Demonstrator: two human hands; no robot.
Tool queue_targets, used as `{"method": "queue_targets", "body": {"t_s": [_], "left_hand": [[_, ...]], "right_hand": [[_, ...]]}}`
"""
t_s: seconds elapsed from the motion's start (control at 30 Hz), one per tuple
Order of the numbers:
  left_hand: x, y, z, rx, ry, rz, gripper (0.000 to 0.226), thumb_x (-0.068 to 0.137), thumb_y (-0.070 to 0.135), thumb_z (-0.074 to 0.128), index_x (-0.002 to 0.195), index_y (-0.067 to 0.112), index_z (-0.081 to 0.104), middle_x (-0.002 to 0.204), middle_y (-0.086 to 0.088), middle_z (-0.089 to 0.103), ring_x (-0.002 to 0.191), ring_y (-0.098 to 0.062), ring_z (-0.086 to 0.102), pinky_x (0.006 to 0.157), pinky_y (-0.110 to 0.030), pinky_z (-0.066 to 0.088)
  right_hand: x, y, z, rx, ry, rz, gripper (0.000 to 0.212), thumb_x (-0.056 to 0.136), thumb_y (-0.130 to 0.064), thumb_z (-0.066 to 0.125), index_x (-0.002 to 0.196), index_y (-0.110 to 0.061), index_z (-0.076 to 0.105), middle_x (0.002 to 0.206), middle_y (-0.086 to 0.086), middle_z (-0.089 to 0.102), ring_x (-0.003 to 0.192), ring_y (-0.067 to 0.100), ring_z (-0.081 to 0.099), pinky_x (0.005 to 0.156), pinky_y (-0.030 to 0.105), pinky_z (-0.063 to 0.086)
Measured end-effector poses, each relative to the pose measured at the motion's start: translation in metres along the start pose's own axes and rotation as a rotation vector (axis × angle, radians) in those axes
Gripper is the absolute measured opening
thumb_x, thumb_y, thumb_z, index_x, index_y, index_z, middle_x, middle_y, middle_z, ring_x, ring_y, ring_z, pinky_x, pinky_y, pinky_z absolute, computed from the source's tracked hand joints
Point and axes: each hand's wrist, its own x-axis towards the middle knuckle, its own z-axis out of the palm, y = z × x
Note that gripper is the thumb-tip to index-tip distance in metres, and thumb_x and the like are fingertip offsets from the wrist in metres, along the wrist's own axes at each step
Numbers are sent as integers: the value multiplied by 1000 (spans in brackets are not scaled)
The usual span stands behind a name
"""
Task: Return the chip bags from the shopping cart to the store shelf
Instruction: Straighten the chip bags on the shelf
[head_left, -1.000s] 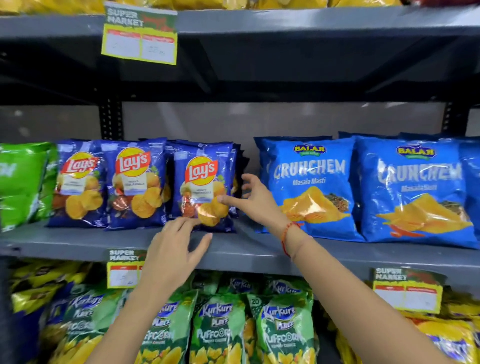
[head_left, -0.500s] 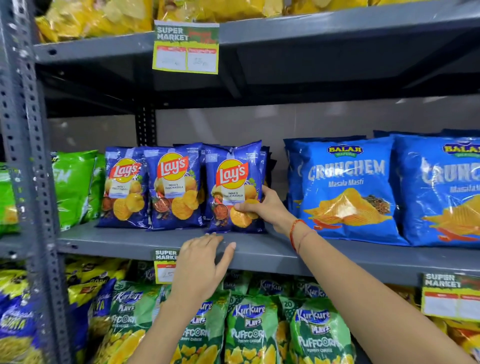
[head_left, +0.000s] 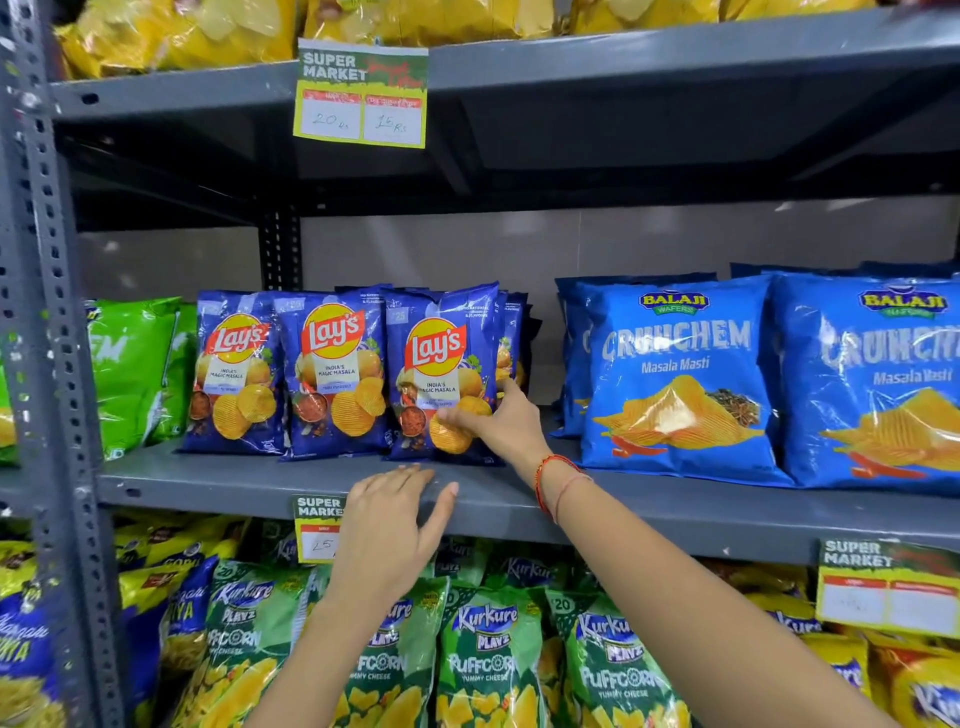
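Right hand on a Lay's bag at the middle shelf.

Head view: the right hand (head_left: 501, 423) reaches to the rightmost front Lay's bag (head_left: 441, 376), thumb pressed on its glossy blue face low down, fingers curled round its right edge, so it grips the bag lightly; the bag stands upright on the grey metal shelf (head_left: 649, 506), touching a second bag (head_left: 335, 371) to its left, more bags stacked behind; the left hand (head_left: 387, 535) lies flat, fingers spread and loose, on the shelf's front lip, holding nothing, partly covering a price tag (head_left: 314, 527); puffed, crinkled Crunchem bags (head_left: 675, 374) stand apart to the right; green Kurkure bags (head_left: 488, 654) fill the shelf below; a red thread bracelet (head_left: 550, 475) circles the right wrist.
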Motion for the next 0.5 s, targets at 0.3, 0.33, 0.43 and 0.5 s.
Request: {"method": "queue_targets", "body": {"t_s": [0.3, 0.33, 0.43, 0.5], "left_hand": [[12, 24, -1, -160, 96, 10, 61, 81, 58, 31, 114, 17, 60, 110, -1, 68, 103, -22, 61, 84, -34, 44], [17, 36, 0, -216, 107, 22, 59, 81, 58, 33, 114, 18, 59, 110, 0, 66, 104, -21, 59, 83, -32, 43], [35, 75, 9, -433, 99, 38, 57, 80, 62, 36, 117, 23, 55, 113, 5, 61, 107, -15, 54, 84, -27, 41], [54, 100, 16, -588, 66, 37, 58, 82, 64, 42, 124, 25, 49, 124, 7, 54, 114, -11, 49, 88, -26, 39]], "right_hand": [[-24, -26, -77, -41, 257, -259, 59, 73, -39, 77, 121, -14, 53, 110, 3, 58, 84, 11, 53, 75, 17, 45], [-27, -26, -94, -45, 309, -292, 54, 74, -38, 75, 119, -16, 54, 109, 0, 57, 87, 12, 53, 76, 19, 45], [-31, -20, -144, -101, 501, -359, 44, 78, -38, 72, 114, -19, 56, 108, -7, 54, 98, 15, 54, 82, 29, 48], [-31, -11, -175, -151, 636, -356, 45, 78, -39, 71, 115, -16, 56, 108, -5, 53, 103, 21, 53, 89, 37, 47]]}}
